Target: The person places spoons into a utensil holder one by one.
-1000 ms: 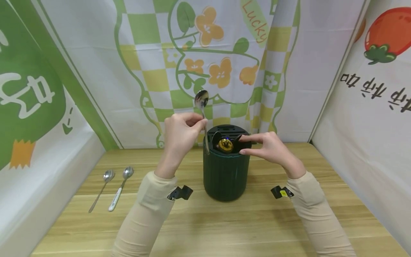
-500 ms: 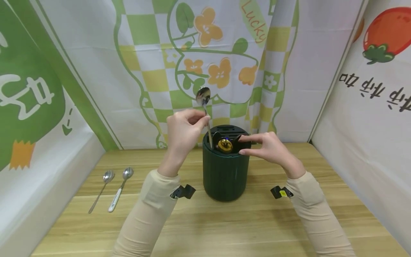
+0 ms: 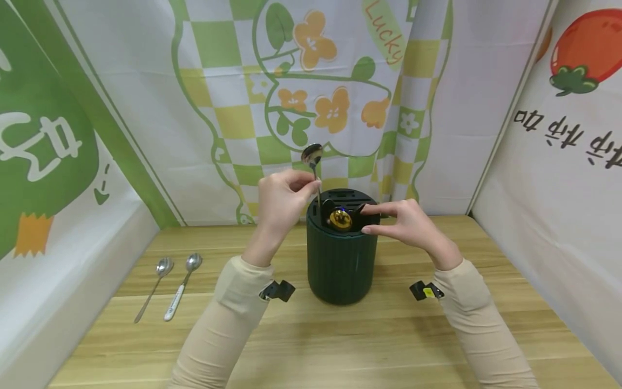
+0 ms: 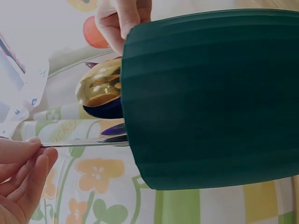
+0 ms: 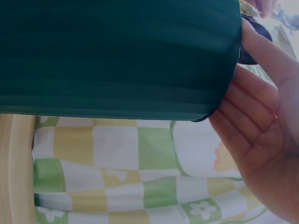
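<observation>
My left hand (image 3: 284, 202) pinches a metal spoon (image 3: 312, 155) by its handle, bowl up. The lower end of that handle dips inside the left side of the dark green ribbed holder's (image 3: 342, 270) opening. Other spoons stand in the holder, among them a gold-bowled spoon (image 4: 99, 84) with dark bowls close by. At the right of the rim, my right hand (image 3: 413, 227) rests with thumb and fingers extended; in the right wrist view its fingers (image 5: 252, 91) reach over the rim's edge, their tips partly hidden.
On the wooden table (image 3: 311, 346) to the left lie two spoons: a plain metal spoon (image 3: 154, 289) and a spoon with a white handle (image 3: 175, 300). A slotted black section (image 3: 345, 194) forms the back of the holder's top. Printed curtains (image 3: 233, 124) hang behind.
My left hand has moved slightly right, bringing the spoon's handle end from in front of the holder's rim down into its opening. My right hand stays at the rim.
</observation>
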A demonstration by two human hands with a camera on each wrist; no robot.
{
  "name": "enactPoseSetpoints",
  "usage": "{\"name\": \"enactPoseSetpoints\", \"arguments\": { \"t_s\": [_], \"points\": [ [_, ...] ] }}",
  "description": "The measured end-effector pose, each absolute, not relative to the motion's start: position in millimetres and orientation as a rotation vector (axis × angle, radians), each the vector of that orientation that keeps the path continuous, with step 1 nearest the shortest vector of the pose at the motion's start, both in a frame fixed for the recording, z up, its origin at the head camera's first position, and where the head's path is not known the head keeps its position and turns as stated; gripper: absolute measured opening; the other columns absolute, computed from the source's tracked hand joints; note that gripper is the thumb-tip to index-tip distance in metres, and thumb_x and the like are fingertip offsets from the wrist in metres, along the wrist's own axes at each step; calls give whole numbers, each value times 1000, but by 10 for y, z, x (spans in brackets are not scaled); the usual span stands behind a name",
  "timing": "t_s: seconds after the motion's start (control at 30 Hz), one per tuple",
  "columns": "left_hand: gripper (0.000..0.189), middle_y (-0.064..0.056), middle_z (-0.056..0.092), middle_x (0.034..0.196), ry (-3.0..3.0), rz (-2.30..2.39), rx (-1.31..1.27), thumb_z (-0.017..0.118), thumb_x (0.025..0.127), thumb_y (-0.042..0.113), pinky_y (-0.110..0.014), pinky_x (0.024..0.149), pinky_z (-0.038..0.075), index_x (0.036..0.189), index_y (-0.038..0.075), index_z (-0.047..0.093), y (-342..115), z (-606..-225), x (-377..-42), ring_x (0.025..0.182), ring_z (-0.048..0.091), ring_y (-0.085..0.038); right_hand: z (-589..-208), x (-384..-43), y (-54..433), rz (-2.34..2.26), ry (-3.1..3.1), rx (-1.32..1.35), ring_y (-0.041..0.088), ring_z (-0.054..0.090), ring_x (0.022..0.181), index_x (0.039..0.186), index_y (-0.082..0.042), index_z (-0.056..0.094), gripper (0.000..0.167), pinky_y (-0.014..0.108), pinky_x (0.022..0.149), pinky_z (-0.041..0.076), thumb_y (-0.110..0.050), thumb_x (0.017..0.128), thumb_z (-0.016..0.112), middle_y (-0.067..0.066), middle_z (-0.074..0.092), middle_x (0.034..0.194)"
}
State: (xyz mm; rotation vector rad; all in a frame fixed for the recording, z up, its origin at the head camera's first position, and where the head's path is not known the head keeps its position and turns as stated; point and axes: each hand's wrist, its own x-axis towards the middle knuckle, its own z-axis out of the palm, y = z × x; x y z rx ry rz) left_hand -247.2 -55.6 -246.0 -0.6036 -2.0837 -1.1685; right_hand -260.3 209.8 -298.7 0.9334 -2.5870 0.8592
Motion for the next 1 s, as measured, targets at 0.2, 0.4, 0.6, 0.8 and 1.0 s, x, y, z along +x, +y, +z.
{"name": "enactPoseSetpoints", "arguments": {
  "t_s": [0.2, 0.4, 0.6, 0.8, 1.0],
  "points": [
    [11, -6, 74, 78, -2080, -1126, -623, 75, 82, 16, -24, 60, 55, 83, 6, 77, -557, -2495, -2501, 64, 68, -11, -2990, -2607, 2103, 861, -2588, 932, 0, 15, 39, 118, -18, 69, 41, 33, 77, 45, -38, 82, 72, 3, 66, 121],
    [11, -6, 74, 80, -2099, -1104, -631, 74, 82, 16, -24, 60, 55, 85, 6, 77, -553, -2531, -2546, 64, 68, -11, -2992, -2609, 2100, 860, -2581, 937, 0, 16, 38, 118, -18, 69, 40, 36, 81, 48, -37, 82, 73, 3, 67, 120],
    [10, -5, 74, 81, -2121, -1060, -654, 74, 83, 17, -24, 62, 55, 84, 7, 77, -544, -2579, -2617, 66, 68, -11, -2990, -2604, 2104, 857, -2567, 946, 3, 32, 39, 117, -16, 69, 40, 43, 88, 51, -35, 82, 73, 5, 67, 120],
    [10, -5, 74, 80, -2146, -1008, -655, 74, 82, 17, -27, 62, 55, 83, 7, 77, -548, -2654, -2676, 65, 68, -12, -2990, -2605, 2099, 856, -2560, 955, 3, 33, 39, 117, -16, 69, 40, 45, 87, 51, -35, 82, 73, 7, 67, 119],
    [9, -4, 74, 77, -2162, -978, -661, 75, 82, 17, -27, 61, 55, 82, 9, 77, -555, -2717, -2703, 63, 67, -12, -2995, -2613, 2097, 854, -2566, 947, 6, 56, 55, 117, -16, 69, 40, 45, 89, 52, -35, 82, 73, 5, 67, 119]
  ]
}}
